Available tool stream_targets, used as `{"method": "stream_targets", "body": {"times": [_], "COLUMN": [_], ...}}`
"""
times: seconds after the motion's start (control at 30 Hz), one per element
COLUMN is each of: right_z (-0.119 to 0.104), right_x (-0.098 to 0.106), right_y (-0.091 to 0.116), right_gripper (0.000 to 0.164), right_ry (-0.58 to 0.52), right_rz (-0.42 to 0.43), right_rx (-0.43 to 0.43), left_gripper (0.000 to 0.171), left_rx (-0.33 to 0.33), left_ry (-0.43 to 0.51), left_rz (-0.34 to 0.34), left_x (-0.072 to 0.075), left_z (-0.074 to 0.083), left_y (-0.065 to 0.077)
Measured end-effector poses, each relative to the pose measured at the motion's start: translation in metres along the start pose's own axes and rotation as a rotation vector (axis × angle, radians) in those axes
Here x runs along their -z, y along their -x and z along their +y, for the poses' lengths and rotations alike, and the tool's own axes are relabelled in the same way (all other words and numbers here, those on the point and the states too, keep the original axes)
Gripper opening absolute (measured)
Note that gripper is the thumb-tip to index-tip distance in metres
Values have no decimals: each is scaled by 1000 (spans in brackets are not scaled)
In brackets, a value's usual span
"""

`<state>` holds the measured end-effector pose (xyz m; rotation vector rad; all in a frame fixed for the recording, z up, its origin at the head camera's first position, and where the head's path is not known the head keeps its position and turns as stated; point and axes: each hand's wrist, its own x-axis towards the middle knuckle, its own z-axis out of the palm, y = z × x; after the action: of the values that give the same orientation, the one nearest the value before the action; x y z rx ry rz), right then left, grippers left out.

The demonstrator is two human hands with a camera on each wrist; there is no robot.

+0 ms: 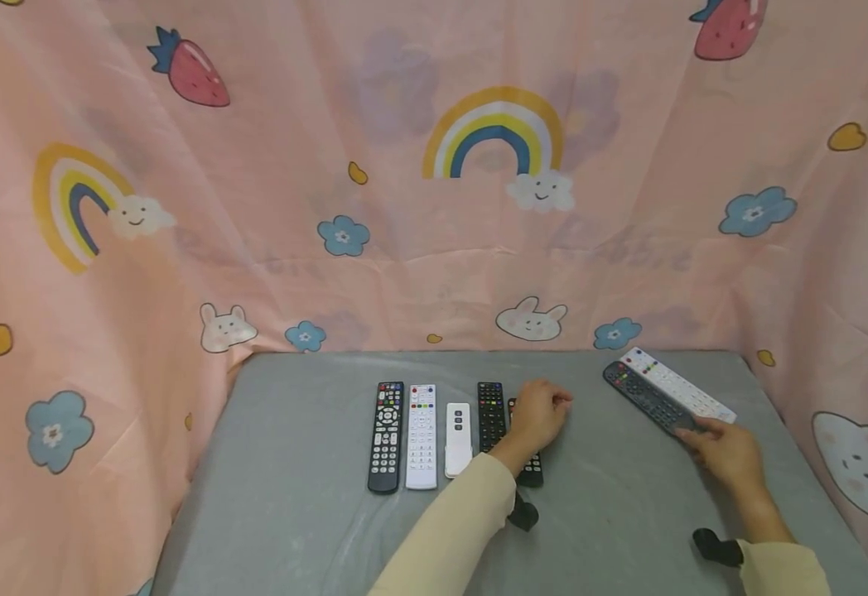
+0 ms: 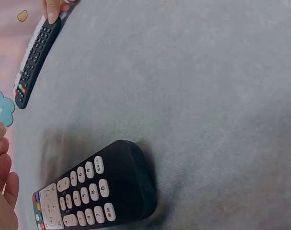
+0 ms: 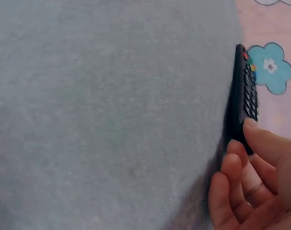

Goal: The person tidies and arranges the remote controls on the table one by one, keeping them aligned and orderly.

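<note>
My right hand (image 1: 728, 455) pinches the near end of a dark grey remote control (image 1: 646, 396) between thumb and fingers. That remote lies slanted alongside a white remote control (image 1: 676, 382), overlapping its edge in the head view. In the right wrist view the thumb is on top of the dark remote (image 3: 246, 86), with the fingers below its end. My left hand (image 1: 542, 414) hovers over a black remote control (image 1: 532, 472) with pale buttons, its fingers loosely curled around nothing. This wrist partly hides that remote; its lower end shows large in the left wrist view.
Left of my left hand stands a row: a black remote (image 1: 491, 414), a small white remote (image 1: 459, 447), a long white remote (image 1: 421, 439) and a black remote with white buttons (image 1: 385, 447). A pink patterned curtain (image 1: 404, 290) hangs behind the grey table (image 1: 292, 497).
</note>
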<state>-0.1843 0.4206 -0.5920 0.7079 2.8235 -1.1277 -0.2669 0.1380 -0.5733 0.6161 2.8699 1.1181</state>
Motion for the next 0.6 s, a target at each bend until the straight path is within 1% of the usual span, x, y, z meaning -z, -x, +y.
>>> {"method": "stream_targets", "body": {"times": [0.13, 0.2, 0.37, 0.5, 0.53, 0.6], "right_z": [3, 4, 5, 7, 8, 10], "right_x": [0, 0, 1, 5, 6, 8], "right_y": [-4, -5, -7, -10, -10, -10], "right_gripper": [56, 55, 56, 57, 57, 58], "right_ry": [-128, -164, -208, -230, -235, -249], "right_rz": [-66, -79, -113, -142, -148, -158], "right_rx": [-67, -63, -27, -31, -30, -41], "left_gripper": [15, 16, 18, 19, 21, 24], "left_rx": [3, -1, -21, -54, -63, -78], "left_ry": [-22, -29, -42, -65, -81, -120], "left_rz": [-12, -22, -51, -60, -69, -112], "left_x": [-1, -2, -7, -17, -20, -27], "left_z": [1, 1, 4, 9, 10, 13], "left_y": [-2, -4, -11, -14, -15, -14]}}
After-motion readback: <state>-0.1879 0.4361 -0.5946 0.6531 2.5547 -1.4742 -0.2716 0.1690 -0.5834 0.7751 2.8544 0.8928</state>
